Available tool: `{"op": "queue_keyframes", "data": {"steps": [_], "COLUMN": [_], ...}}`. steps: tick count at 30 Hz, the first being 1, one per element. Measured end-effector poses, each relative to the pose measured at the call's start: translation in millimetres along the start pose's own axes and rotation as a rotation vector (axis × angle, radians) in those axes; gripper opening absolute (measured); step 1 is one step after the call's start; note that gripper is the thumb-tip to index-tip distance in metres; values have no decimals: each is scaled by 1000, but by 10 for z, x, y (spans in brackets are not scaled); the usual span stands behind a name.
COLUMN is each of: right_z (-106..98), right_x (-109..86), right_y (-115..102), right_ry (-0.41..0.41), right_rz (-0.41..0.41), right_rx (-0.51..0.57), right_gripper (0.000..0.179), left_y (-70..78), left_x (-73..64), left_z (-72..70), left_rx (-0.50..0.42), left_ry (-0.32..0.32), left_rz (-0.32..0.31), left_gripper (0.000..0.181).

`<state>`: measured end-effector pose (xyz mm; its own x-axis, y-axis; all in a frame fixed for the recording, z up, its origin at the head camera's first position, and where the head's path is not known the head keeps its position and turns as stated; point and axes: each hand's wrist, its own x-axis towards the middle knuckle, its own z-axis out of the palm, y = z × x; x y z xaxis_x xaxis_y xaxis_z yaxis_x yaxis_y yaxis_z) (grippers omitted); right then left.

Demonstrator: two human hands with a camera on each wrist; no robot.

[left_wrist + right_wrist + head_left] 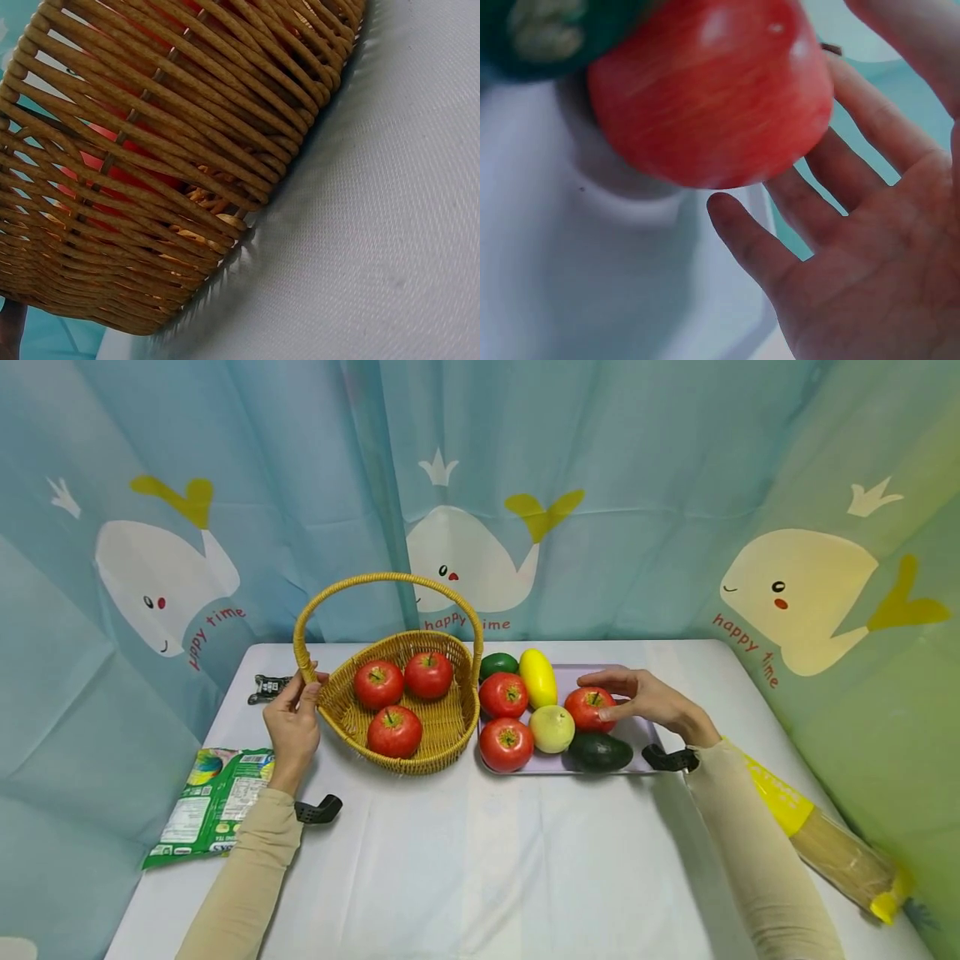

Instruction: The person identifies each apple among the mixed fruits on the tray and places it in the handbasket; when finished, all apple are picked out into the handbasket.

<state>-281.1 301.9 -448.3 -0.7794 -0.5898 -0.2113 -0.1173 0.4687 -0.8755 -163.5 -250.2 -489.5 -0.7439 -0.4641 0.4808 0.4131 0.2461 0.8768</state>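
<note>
At the left end of the wicker basket (420, 767), my left hand (294, 718) pinches the foot of its arched handle (390, 577) between thumb and fingers. Three red apples (394, 732) lie inside the basket. In the left wrist view the woven side (150, 187) fills much of the picture, red showing through the gaps. My right hand (651, 700) curls round a red apple (589, 707) on the right of the lilac tray (637, 752), thumb at its near side, fingers at its far side. In the right wrist view the fingers (881, 124) lie behind that apple (712, 97).
Also on the tray are two more red apples (506, 745), a pale yellow-green round fruit (552, 729), a yellow oblong fruit (538, 678), a dark avocado (600, 752) and a green fruit (498, 665). A green snack bag (217, 802), small black packet (267, 688) and yellow-labelled noodle pack (832, 843) flank them.
</note>
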Motion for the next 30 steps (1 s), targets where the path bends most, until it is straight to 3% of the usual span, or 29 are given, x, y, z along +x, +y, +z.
{"op": "queue_keyframes", "data": {"steps": [20, 30], "right_z": [33, 52], "right_x": [31, 13], "right_y": [183, 268], "right_ry": [29, 7], "right_rz": [26, -16], "right_rx": [59, 107], "right_gripper": [69, 75], "left_y": [1, -3], "left_x": [8, 1], "left_z": [-12, 2], "left_rx": [16, 6], "left_ry": [6, -4], "left_rz": [11, 30], "left_gripper": [32, 33]}}
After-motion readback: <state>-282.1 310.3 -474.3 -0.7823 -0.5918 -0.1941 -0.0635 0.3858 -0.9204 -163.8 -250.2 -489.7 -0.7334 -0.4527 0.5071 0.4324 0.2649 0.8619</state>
